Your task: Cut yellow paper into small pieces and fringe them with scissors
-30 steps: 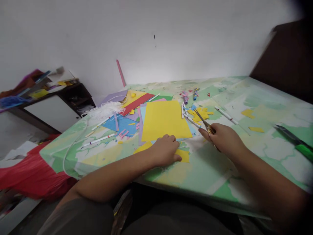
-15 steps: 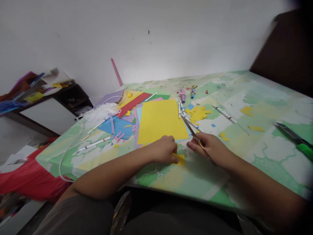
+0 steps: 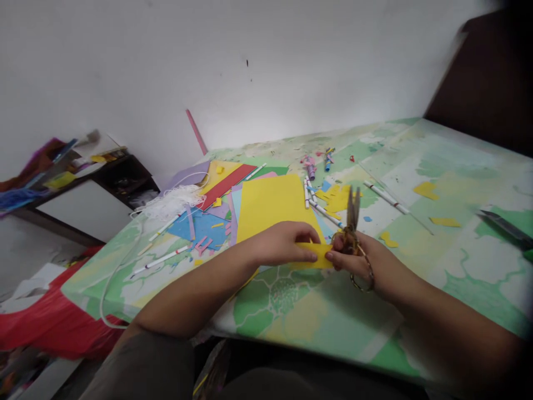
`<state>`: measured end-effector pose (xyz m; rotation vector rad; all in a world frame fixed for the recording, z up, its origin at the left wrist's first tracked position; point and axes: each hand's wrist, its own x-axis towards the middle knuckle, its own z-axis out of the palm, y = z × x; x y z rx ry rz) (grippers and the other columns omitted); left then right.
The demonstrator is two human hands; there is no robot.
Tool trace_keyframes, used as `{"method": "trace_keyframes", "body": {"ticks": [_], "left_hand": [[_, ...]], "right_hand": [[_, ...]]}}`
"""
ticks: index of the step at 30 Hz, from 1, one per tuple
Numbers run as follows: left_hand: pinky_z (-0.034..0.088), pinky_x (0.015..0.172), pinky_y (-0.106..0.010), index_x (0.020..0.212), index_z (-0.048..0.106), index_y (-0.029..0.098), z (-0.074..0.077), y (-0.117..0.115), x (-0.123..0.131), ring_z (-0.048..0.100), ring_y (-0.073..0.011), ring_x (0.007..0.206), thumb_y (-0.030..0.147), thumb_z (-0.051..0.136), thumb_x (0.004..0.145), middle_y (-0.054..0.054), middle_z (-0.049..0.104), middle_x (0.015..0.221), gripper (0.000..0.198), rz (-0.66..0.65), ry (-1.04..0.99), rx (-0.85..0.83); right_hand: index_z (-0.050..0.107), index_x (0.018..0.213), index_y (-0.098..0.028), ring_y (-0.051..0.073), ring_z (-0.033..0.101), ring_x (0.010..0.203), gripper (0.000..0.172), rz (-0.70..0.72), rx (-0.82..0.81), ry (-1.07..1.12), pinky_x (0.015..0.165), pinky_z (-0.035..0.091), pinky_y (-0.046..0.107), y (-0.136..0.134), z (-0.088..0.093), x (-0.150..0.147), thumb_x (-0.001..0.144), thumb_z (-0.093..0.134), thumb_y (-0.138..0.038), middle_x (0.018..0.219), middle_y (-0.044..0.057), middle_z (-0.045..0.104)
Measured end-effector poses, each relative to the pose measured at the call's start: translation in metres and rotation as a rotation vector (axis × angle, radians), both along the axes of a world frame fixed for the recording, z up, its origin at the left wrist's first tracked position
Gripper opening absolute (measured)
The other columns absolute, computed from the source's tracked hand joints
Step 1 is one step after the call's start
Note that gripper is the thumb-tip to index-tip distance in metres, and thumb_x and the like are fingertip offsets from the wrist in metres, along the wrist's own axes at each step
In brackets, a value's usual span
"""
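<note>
A small yellow paper piece (image 3: 317, 254) is held up above the table between both hands. My left hand (image 3: 283, 242) pinches its left end. My right hand (image 3: 361, 260) pinches its right end and also holds gold-handled scissors (image 3: 353, 222), whose blades point upward and look blurred. Behind the hands a large yellow sheet (image 3: 272, 204) lies flat on the green patterned table (image 3: 316, 311).
Coloured paper sheets (image 3: 208, 219), white string (image 3: 172, 199), several white markers (image 3: 385, 195) and yellow scraps (image 3: 337, 195) lie scattered on the table. A green-handled knife (image 3: 506, 226) lies at the right edge. A dark side table (image 3: 83, 183) and red cloth (image 3: 45, 319) are at the left.
The yellow piece has been lifted off the table. My right hand moved in to grip its right end, and the scissors swung from pointing away-left to pointing up.
</note>
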<state>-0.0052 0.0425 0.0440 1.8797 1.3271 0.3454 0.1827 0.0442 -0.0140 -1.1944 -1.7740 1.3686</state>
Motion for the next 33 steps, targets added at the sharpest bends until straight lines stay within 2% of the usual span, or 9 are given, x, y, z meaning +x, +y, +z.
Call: {"method": "trace_keyframes", "body": {"ticks": [4, 8, 10, 12, 14, 17, 21, 25, 33], "left_hand": [[0.04, 0.059, -0.024, 0.103, 0.05, 0.018, -0.017, -0.002, 0.002, 0.05, -0.0117, 0.072, 0.039, 0.064, 0.065, -0.003, 0.052, 0.086, 0.046, 0.398, -0.578, -0.128], [0.044, 0.069, -0.025, 0.098, 0.057, 0.017, -0.039, -0.014, 0.018, 0.054, -0.0146, 0.087, 0.036, 0.07, 0.062, -0.007, 0.057, 0.099, 0.043, 0.312, -0.901, -0.331], [0.045, 0.075, -0.028, 0.099, 0.059, 0.017, -0.043, -0.018, 0.028, 0.056, -0.0154, 0.088, 0.033, 0.066, 0.068, -0.007, 0.06, 0.101, 0.036, 0.32, -0.996, -0.324], [0.045, 0.077, -0.03, 0.086, 0.063, 0.013, -0.041, -0.019, 0.035, 0.058, -0.014, 0.08, 0.029, 0.065, 0.069, -0.006, 0.063, 0.087, 0.024, 0.354, -1.085, -0.246], [0.047, 0.074, -0.029, 0.073, 0.061, 0.011, -0.035, -0.016, 0.037, 0.059, -0.0116, 0.069, 0.027, 0.066, 0.067, -0.003, 0.062, 0.072, 0.018, 0.409, -1.106, -0.202], [0.047, 0.061, -0.025, 0.071, 0.059, 0.011, -0.026, -0.009, 0.031, 0.057, -0.0095, 0.057, 0.027, 0.069, 0.065, 0.0, 0.059, 0.064, 0.02, 0.491, -1.069, -0.172], [0.044, 0.055, -0.021, 0.075, 0.058, 0.011, -0.021, -0.004, 0.022, 0.055, -0.0076, 0.057, 0.03, 0.07, 0.064, 0.001, 0.058, 0.064, 0.025, 0.597, -1.102, -0.075], [0.035, 0.046, -0.017, 0.074, 0.057, 0.011, -0.02, -0.005, 0.022, 0.04, -0.0012, 0.045, 0.027, 0.068, 0.067, 0.006, 0.049, 0.058, 0.02, 0.664, -1.078, -0.014], [0.049, 0.064, -0.026, 0.074, 0.059, 0.01, -0.016, -0.011, 0.022, 0.057, -0.0088, 0.055, 0.014, 0.059, 0.072, -0.001, 0.059, 0.059, 0.004, 0.573, -0.958, -0.132]], "right_hand": [[0.042, 0.073, -0.022, 0.012, 0.051, 0.058, 0.024, -0.224, 0.085, 0.295, 0.056, 0.04, 0.026, -0.001, -0.005, -0.003, 0.071, 0.06, -0.036, 0.063, -0.004, 0.051], [0.039, 0.075, -0.023, 0.013, 0.053, 0.062, 0.024, -0.284, 0.069, 0.461, 0.058, 0.041, 0.027, -0.002, -0.009, -0.006, 0.072, 0.06, -0.036, 0.066, -0.004, 0.052], [0.04, 0.074, -0.022, 0.013, 0.052, 0.061, 0.024, -0.227, 0.057, 0.355, 0.058, 0.041, 0.027, -0.004, -0.006, -0.007, 0.071, 0.06, -0.037, 0.066, -0.003, 0.051], [0.041, 0.071, -0.022, 0.013, 0.048, 0.058, 0.026, -0.176, 0.042, 0.172, 0.054, 0.039, 0.026, -0.006, -0.001, -0.007, 0.07, 0.059, -0.041, 0.062, -0.003, 0.048], [0.042, 0.068, -0.022, 0.012, 0.043, 0.055, 0.03, -0.141, 0.038, -0.006, 0.051, 0.036, 0.026, -0.007, 0.006, -0.006, 0.07, 0.057, -0.047, 0.058, -0.004, 0.044], [0.042, 0.066, -0.021, 0.012, 0.039, 0.053, 0.035, -0.103, 0.078, -0.175, 0.049, 0.032, 0.026, -0.007, 0.014, -0.004, 0.072, 0.048, -0.055, 0.056, -0.004, 0.039], [0.042, 0.066, -0.021, 0.014, 0.043, 0.056, 0.038, -0.064, 0.116, -0.289, 0.051, 0.035, 0.028, -0.009, 0.016, -0.006, 0.072, 0.044, -0.059, 0.059, -0.002, 0.043], [0.043, 0.068, -0.021, 0.015, 0.046, 0.058, 0.038, -0.036, 0.164, -0.344, 0.051, 0.036, 0.028, -0.013, 0.012, -0.01, 0.075, 0.043, -0.059, 0.063, -0.001, 0.048], [0.044, 0.071, -0.021, 0.015, 0.048, 0.059, 0.039, -0.038, 0.248, -0.407, 0.051, 0.037, 0.028, -0.013, 0.007, -0.011, 0.076, 0.042, -0.06, 0.063, 0.0, 0.051]]}}
